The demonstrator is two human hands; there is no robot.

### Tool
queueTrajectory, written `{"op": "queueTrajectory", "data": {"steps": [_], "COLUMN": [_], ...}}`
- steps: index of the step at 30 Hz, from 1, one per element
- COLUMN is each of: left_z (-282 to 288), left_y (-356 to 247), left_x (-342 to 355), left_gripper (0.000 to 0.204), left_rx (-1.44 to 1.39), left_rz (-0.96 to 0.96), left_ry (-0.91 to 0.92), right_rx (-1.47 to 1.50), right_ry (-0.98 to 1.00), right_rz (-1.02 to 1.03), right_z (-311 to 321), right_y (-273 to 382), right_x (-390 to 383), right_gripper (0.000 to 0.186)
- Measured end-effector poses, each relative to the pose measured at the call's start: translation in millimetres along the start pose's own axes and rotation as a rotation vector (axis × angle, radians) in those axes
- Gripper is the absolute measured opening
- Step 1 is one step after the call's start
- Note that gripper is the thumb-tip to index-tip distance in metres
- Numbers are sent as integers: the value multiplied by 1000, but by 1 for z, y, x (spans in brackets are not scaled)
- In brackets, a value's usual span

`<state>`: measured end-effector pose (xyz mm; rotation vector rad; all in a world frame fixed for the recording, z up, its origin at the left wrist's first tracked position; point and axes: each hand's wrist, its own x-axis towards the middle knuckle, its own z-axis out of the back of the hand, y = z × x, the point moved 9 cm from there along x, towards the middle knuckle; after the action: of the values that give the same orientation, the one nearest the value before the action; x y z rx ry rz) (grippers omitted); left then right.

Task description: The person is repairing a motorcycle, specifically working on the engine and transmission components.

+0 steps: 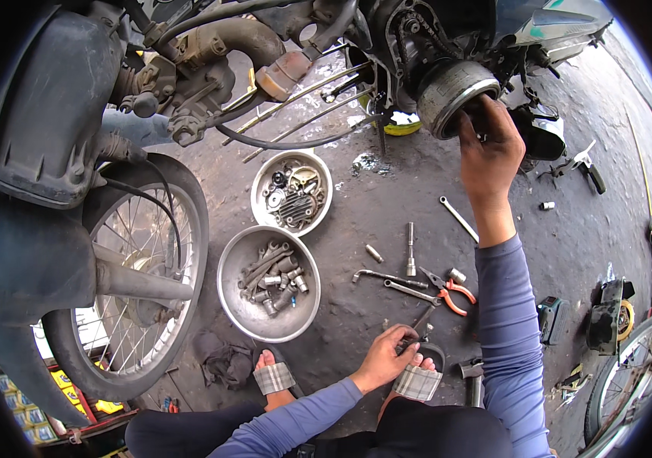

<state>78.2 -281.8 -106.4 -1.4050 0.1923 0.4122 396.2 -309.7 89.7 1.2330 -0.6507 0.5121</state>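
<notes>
Presently, observed spoked wheel [143, 263] left of larger bowl [288, 324]. Noted metal drum [444, 95] at engine [410, 57], beyond bowl to the right. Saw right hand [496, 145] there, with fingers half-curled into drum's hollow; cannot tell whether gripping. Found left hand [383, 357], lower right of bowl, with fingers closed around slim dark tool [423, 317].

This is a motorcycle repair workshop. A large metal bowl [245, 317] of spanners and sockets stands on the stained dark floor [417, 183]. Left of the bowl is a spoked wheel [198, 229]; beyond it, a smaller bowl [326, 200] of engine parts; beyond and rightward, an opened engine [417, 49]; to its right, orange-handled pliers [442, 291].
</notes>
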Motion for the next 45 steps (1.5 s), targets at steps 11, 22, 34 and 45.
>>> {"op": "queueTrajectory", "data": {"steps": [11,22,34,45], "left_z": [-1,-6,-10,-4], "left_y": [12,6,6,-255], "left_x": [-5,1,25,111], "left_gripper": [20,20,18,38], "left_rx": [58,21,76,1453], "left_rz": [25,-5,25,-1082], "left_ry": [48,43,95,255], "right_rx": [166,-50,5,-262], "right_ry": [52,102,208,222], "right_rz": [-180,-14,-43,-276], "right_z": [-8,-1,27,186], "right_y": [-20,10,18,22], "right_x": [-3,9,-15,-106], "right_gripper": [33,31,27,15]}}
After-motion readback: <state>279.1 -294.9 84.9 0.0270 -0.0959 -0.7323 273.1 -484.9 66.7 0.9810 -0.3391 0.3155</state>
